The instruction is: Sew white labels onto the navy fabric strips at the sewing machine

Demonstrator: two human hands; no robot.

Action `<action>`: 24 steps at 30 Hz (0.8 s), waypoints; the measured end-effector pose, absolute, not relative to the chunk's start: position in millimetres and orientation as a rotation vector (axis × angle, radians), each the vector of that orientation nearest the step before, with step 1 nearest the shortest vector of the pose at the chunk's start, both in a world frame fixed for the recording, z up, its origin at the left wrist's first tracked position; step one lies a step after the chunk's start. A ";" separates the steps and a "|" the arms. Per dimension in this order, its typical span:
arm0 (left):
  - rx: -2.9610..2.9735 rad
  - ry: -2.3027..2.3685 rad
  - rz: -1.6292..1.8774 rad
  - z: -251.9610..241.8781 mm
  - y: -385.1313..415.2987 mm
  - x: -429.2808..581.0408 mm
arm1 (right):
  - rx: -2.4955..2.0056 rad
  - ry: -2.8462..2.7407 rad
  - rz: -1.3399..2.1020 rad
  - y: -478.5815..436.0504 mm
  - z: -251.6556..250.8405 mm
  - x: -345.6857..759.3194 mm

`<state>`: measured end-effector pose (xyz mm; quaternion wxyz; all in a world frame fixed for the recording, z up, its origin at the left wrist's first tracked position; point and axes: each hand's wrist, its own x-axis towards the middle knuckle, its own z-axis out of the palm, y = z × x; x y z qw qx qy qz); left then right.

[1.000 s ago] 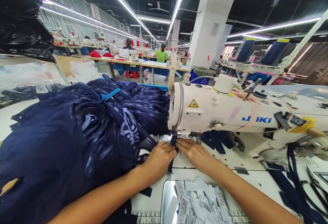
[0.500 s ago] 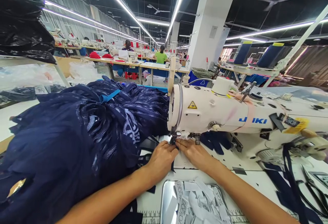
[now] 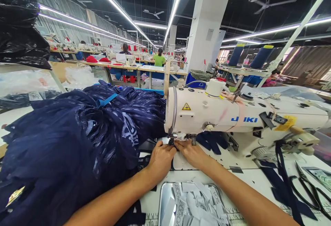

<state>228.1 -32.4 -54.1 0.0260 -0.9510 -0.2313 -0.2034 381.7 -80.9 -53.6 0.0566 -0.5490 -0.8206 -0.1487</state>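
My left hand (image 3: 160, 158) is closed at the presser foot (image 3: 171, 140) of a white sewing machine (image 3: 199, 107), gripping a small piece of navy fabric (image 3: 171, 165) whose dark edge shows below the fingers. From the other side my right hand (image 3: 190, 153) meets it, fingers together and bent down onto the same work. Both sets of fingertips are partly hidden under the machine head, so the stitching point is hard to make out. Left of the machine lies a large heap of navy lace-trimmed garments (image 3: 111, 126), with a blue strip (image 3: 106, 100) on top.
A metal tray (image 3: 161, 202) of printed white labels (image 3: 195, 203) stands between my forearms. To the right lie black scissors (image 3: 310, 193), navy fabric strips (image 3: 278, 181) and a phone-like device (image 3: 319, 176). Navy thread cones (image 3: 261, 56) stand behind. Co-workers sit at farther tables (image 3: 147, 68).
The camera view has turned slightly right, bringing the scissors more fully into sight. Both hands stay at the presser foot with hardly any movement.
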 end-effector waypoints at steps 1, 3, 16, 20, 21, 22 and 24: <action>-2.937 -0.725 -0.634 -53.3 -32.2 227.6 | -1.670 -2.491 -0.448 -80.7 -53.6 381.4; -2.936 -0.748 -0.643 -50.6 -33.0 226.2 | -1.684 -2.493 -0.453 -80.6 -53.3 381.2; -2.765 -0.957 -0.363 -26.1 -8.5 198.1 | -1.627 -2.428 -0.249 -91.6 -49.3 378.8; -2.832 -0.867 -0.529 -30.3 -1.2 199.0 | -1.558 -2.334 -0.208 -95.5 -52.9 370.3; -2.869 -0.796 -0.555 -32.3 -2.2 200.4 | -1.555 -2.315 -0.210 -95.3 -54.2 369.2; -2.900 -0.724 -0.565 -34.4 -3.8 201.8 | -1.551 -2.302 -0.206 -94.9 -55.6 368.9; -2.939 -0.619 -0.540 -38.9 -6.8 204.2 | -1.541 -2.282 -0.181 -93.3 -59.0 370.1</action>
